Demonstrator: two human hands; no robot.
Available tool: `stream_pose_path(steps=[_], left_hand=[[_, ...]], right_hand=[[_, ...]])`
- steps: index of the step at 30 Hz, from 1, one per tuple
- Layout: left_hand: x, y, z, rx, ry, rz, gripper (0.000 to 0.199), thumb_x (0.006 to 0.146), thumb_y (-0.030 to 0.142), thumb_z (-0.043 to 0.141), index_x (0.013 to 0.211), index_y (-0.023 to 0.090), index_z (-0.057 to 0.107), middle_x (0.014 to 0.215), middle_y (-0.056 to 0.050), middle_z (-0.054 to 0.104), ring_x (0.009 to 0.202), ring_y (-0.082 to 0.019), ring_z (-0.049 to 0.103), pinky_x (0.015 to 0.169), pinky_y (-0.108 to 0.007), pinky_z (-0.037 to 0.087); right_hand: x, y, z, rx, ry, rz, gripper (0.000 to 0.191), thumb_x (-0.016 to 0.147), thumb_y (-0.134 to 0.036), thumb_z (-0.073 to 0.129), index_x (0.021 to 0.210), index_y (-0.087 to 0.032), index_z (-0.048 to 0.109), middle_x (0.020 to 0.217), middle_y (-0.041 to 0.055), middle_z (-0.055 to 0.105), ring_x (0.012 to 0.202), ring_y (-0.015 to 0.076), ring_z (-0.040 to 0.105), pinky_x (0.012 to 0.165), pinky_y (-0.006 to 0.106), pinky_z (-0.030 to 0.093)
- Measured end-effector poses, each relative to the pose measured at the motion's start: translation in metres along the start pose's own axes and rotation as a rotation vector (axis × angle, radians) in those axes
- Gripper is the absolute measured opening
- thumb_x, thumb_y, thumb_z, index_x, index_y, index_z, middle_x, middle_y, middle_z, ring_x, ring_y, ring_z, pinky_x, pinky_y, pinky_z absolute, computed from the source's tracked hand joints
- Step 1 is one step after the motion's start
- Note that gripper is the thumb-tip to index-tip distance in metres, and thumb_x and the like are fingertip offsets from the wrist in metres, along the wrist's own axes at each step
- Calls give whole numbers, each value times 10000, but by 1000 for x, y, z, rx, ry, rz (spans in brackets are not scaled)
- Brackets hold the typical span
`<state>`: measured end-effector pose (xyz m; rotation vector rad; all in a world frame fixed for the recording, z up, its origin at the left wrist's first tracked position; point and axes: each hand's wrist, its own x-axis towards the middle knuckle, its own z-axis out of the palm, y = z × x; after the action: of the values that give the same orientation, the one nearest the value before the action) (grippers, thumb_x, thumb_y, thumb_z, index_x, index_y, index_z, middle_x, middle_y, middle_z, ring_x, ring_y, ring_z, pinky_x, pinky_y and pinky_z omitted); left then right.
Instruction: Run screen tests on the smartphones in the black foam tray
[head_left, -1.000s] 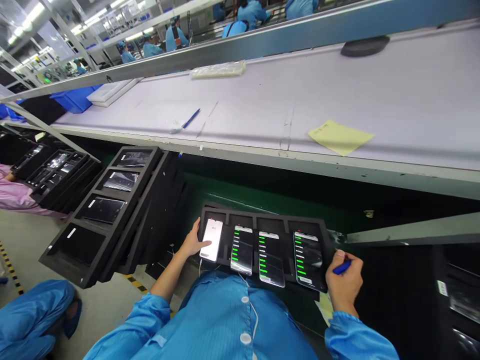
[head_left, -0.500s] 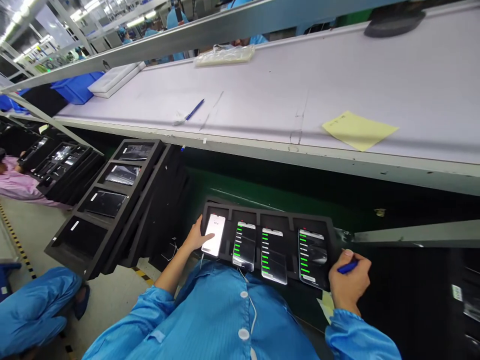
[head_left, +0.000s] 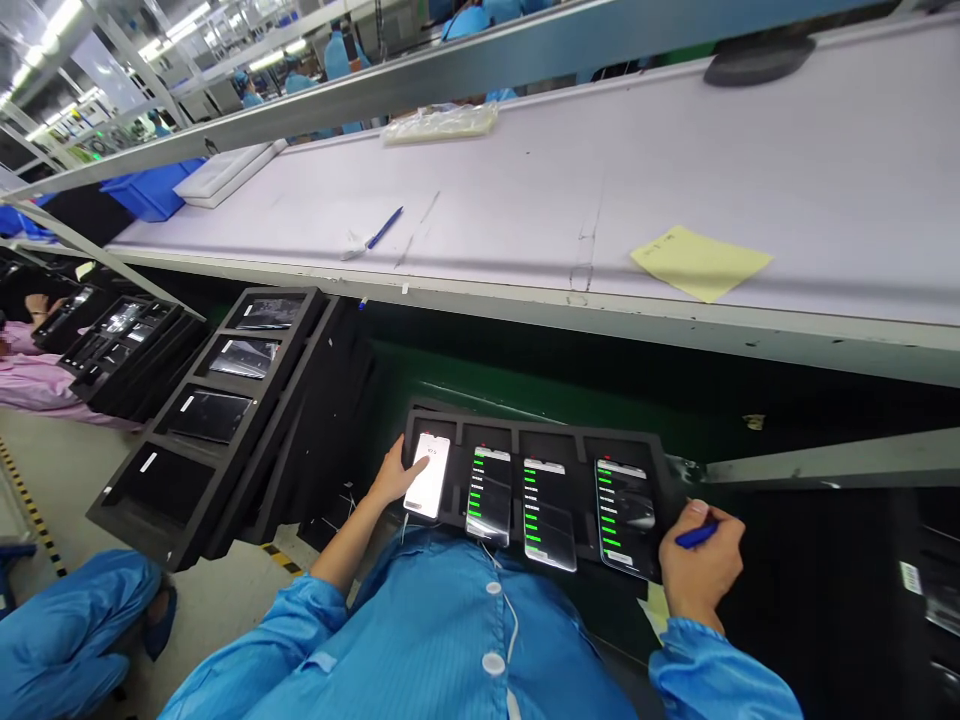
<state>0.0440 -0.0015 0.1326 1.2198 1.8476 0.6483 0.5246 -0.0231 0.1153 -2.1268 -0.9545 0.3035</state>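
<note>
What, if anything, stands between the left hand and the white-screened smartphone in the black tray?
Nothing visible stands in the way. The left hand is at the left end of the black tray, and its thumb lies over the white-screened smartphone.

Light: ceiling tubes [head_left: 62, 18], upper left, cool white, flaring. Bench [head_left: 510, 200]: bright, even; soft shadow band near front edge. Beneath: near-black, detail mostly lost. White screen [head_left: 426, 482]: overexposed. Dark screens [head_left: 550, 528]: grey reflections, small text illegible. Far workers [head_left: 339, 55]: soft, indistinct. Edges: wide-angle stretch.
</note>
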Motion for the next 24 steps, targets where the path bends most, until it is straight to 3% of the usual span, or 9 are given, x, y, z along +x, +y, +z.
stream_pose_path(steps=[2, 5, 9, 13, 18, 21, 24], left_hand=[[0, -7, -13, -43, -44, 17, 1033, 812, 659, 869, 1638, 162, 497, 1625, -224, 576, 1541, -403, 516, 1307, -509, 375], [-4, -8, -22, -3, -80, 54, 1110, 740, 582, 932, 1659, 155, 478, 1628, -216, 574, 1527, -406, 522, 1312, -524, 371], [-12, 5, -8, 168, -61, 12, 1270, 673, 526, 963, 1714, 119, 360, 1692, -256, 481, 1572, -457, 443, 1315, -557, 336], [-16, 17, 9, 266, 5, -61, 1384, 658, 612, 961, 1732, 91, 261, 1719, -297, 413, 1611, -496, 365, 1309, -572, 312], [-13, 11, -3, 172, -41, -15, 1225, 733, 599, 898, 1709, 132, 323, 1711, -257, 453, 1587, -461, 415, 1311, -549, 319], [-11, 8, -6, 162, -53, 11, 1258, 670, 564, 946, 1691, 125, 357, 1677, -259, 490, 1575, -469, 424, 1315, -552, 315], [-10, 9, -1, 184, 11, 10, 1331, 622, 582, 987, 1689, 116, 342, 1668, -287, 473, 1573, -492, 417, 1309, -583, 310]], right_hand=[[0, -1, 0, 2, 7, 5, 575, 1027, -719, 399, 1160, -198, 601, 899, 110, 628, 847, 333, 623, 847, 507, 524], [0, -1, 1, 4, 8, 5, 566, 1027, -712, 407, 1147, -194, 600, 897, 118, 636, 846, 337, 630, 853, 511, 522], [1, 2, 2, 25, 18, -11, 572, 1034, -726, 408, 1144, -198, 600, 899, 105, 639, 852, 319, 631, 868, 504, 527], [2, 5, 3, 15, 13, -18, 633, 1021, -779, 400, 1135, -190, 601, 879, 102, 625, 816, 305, 605, 846, 497, 524], [3, 5, 2, 26, 6, -24, 687, 1022, -826, 371, 1125, -185, 598, 889, 118, 632, 823, 313, 614, 838, 485, 526], [2, 4, 2, 23, -3, -29, 710, 1023, -837, 351, 1132, -179, 595, 908, 128, 638, 826, 322, 618, 835, 492, 523], [2, 4, 2, 43, 9, -26, 708, 1016, -844, 368, 1134, -183, 595, 894, 114, 633, 818, 312, 611, 831, 479, 516]])
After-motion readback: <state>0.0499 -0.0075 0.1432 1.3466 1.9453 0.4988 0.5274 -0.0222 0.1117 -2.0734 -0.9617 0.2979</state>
